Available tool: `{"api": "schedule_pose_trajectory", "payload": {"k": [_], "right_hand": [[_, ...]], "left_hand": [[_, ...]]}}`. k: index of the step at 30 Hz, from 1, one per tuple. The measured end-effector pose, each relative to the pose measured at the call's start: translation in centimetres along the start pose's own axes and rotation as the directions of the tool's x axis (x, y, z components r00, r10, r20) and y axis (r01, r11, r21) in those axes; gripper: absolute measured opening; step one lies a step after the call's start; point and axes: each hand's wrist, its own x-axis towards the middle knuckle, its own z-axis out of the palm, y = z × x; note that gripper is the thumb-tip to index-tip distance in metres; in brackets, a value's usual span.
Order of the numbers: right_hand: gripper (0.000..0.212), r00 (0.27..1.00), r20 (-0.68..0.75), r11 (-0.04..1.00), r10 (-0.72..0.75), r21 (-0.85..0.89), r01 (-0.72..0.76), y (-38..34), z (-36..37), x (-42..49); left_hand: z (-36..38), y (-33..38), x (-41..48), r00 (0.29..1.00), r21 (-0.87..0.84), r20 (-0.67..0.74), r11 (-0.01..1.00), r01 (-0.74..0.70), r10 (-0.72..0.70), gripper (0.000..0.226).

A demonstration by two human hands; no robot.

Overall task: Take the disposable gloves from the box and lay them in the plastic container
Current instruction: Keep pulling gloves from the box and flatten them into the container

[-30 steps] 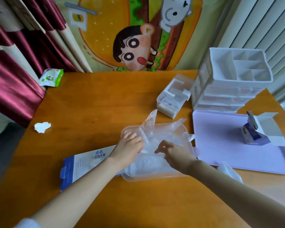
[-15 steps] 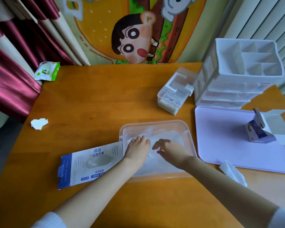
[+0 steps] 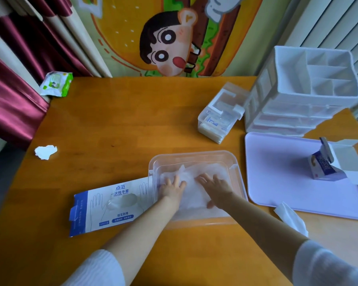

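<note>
Lower centre: left grip (image 3: 172,187) and right grip (image 3: 215,188) both flat, fingers apart, pressing on clear disposable gloves (image 3: 194,200). Gloves lying inside plastic container (image 3: 192,154) on counter (image 3: 132,131). Flattened glove box (image 3: 110,205) right against container's left side. Tissue (image 3: 289,217) lower right. Lavender tray (image 3: 287,193) at right, small opened carton (image 3: 327,166) on it. Further back, white drawer organizer (image 3: 310,89) upper right.

A small open carton (image 3: 322,169) stands on the lilac tray (image 3: 277,182), near a white drawer organizer (image 3: 287,112).
</note>
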Motion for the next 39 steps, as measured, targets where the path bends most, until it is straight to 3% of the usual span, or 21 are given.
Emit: {"api": "schedule_pose_trajectory", "payload": {"k": [5, 9, 12, 14, 16, 18, 19, 22, 24, 27, 31, 39], "right_hand": [[0.095, 1.000, 0.000, 0.996, -0.020, 0.088, 0.020, 0.0, -0.9, -0.1], [0.074, 0.999, -0.031, 0.904, 0.012, 0.427, 0.002, -0.3, -3.0, -1.7], [0.043, 0.986, -0.148, 0.881, 0.071, 0.473, 0.007, -1.4, -5.0, -3.5], [0.033, 0.939, -0.324, 0.862, 0.112, 0.501, 0.070, -2.9, -5.9, -4.4], [0.030, 0.842, -0.524, 0.800, 0.130, 0.558, 0.223, -5.1, -6.5, -5.1], [0.029, 0.743, -0.660, 0.752, 0.114, 0.545, 0.370, -8.2, -7.1, -5.5], [0.028, 0.709, -0.701, 0.744, 0.080, 0.515, 0.425, -9.6, -7.3, -5.6], [0.029, 0.666, -0.741, 0.744, -0.084, 0.398, 0.537, -14.3, -6.9, -5.0], [0.038, 0.727, -0.660, 0.764, -0.191, 0.365, 0.532, -17.2, -6.1, -3.7], [0.047, 0.873, -0.448, 0.874, -0.194, 0.326, 0.361, -20.1, -5.1, -1.0], [0.044, 0.948, -0.302, 0.942, -0.102, 0.278, 0.190, -21.6, -4.6, 1.8], [0.026, 0.966, -0.246, 0.976, -0.083, 0.177, 0.129, -22.1, -5.1, 2.9]], "left_hand": [[0.1, -0.1, -0.1, 0.997, 0.137, 0.080, 0.990, -0.021, 0.010, 0.093], [-1.7, -1.4, -2.0, 0.991, 0.131, -0.027, 0.983, -0.129, 0.134, 0.057], [-3.5, -3.5, -4.5, 0.955, 0.103, -0.208, 0.976, -0.193, 0.211, 0.035], [-4.2, -4.9, -6.3, 0.873, -0.054, -0.445, 0.967, -0.250, 0.200, 0.026], [-4.3, -6.6, -8.3, 0.710, -0.209, -0.700, 0.926, -0.315, 0.083, 0.020], [-2.8, -8.8, -9.7, 0.578, -0.279, -0.815, 0.907, -0.315, -0.049, 0.020], [-1.8, -9.9, -9.9, 0.567, -0.317, -0.816, 0.905, -0.285, -0.107, 0.022], [2.2, -12.6, -10.4, 0.747, -0.430, -0.626, 0.898, -0.091, -0.224, 0.025], [4.9, -13.6, -10.4, 0.847, -0.446, -0.463, 0.894, 0.031, -0.261, 0.031], [7.8, -14.3, -10.5, 0.933, -0.479, -0.264, 0.873, 0.093, -0.245, 0.055], [10.1, -14.5, -10.5, 0.946, -0.521, -0.215, 0.848, 0.098, -0.241, 0.064], [11.3, -14.4, -10.8, 0.942, -0.520, -0.237, 0.850, 0.083, -0.237, 0.076]]}}
